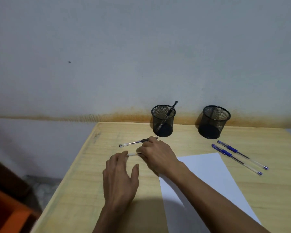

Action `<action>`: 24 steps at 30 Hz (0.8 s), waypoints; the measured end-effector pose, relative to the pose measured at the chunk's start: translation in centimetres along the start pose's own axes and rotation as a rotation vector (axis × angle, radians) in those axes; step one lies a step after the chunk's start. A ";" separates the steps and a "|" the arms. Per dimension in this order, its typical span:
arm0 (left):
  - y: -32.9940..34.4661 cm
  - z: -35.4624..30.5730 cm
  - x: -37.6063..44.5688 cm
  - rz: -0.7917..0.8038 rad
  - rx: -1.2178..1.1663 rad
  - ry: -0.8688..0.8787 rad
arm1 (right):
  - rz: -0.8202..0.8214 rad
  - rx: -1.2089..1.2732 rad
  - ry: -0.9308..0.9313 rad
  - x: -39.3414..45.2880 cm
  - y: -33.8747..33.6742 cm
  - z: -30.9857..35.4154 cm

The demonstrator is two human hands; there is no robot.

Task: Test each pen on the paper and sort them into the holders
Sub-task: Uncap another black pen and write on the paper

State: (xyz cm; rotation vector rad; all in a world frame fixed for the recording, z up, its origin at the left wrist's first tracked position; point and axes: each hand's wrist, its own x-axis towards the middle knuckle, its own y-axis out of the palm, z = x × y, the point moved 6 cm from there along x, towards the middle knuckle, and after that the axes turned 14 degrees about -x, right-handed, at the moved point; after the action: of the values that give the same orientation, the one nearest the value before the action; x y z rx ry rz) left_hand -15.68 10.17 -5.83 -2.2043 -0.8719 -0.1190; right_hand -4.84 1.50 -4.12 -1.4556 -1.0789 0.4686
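A clear pen (133, 154) is held low over the wooden table (84, 190) between my two hands. My right hand (156, 155) is closed on its right end, and its arm crosses the white paper (208, 169). My left hand (119, 179) has its fingers spread, with the fingertips touching the pen's left end and the thumb held away. A second clear pen with a black grip (133, 142) lies just behind, its right end under my right fingertips. Two blue pens (237, 156) lie to the right of the paper.
Two black mesh holders stand at the table's back edge by the wall. The left holder (163, 121) has one black pen (170, 111) leaning in it. The right holder (213, 122) shows nothing inside. An orange object (5, 214) sits on the floor at left.
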 end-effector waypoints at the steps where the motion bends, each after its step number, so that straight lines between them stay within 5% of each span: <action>1: -0.2 -0.2 -0.1 -0.023 -0.029 0.002 | -0.017 -0.006 -0.001 -0.1 0.3 -0.1; 4: -1.0 -1.5 -0.5 -0.107 -0.217 0.015 | -0.058 0.117 0.119 -0.7 -0.1 -1.3; 13: 0.5 -7.5 -1.4 0.060 -0.473 0.096 | -0.255 1.282 0.921 -9.4 -5.1 -5.8; 24: 2.2 -10.9 -3.2 0.216 -0.389 0.250 | -0.313 1.448 0.985 -13.7 -5.3 -6.3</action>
State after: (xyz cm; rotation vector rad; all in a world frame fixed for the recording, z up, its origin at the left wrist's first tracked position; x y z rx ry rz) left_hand -14.88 -0.02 -0.45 -2.5564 -0.4983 -0.4838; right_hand -8.32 -13.96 -1.97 -0.0853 0.0094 0.1401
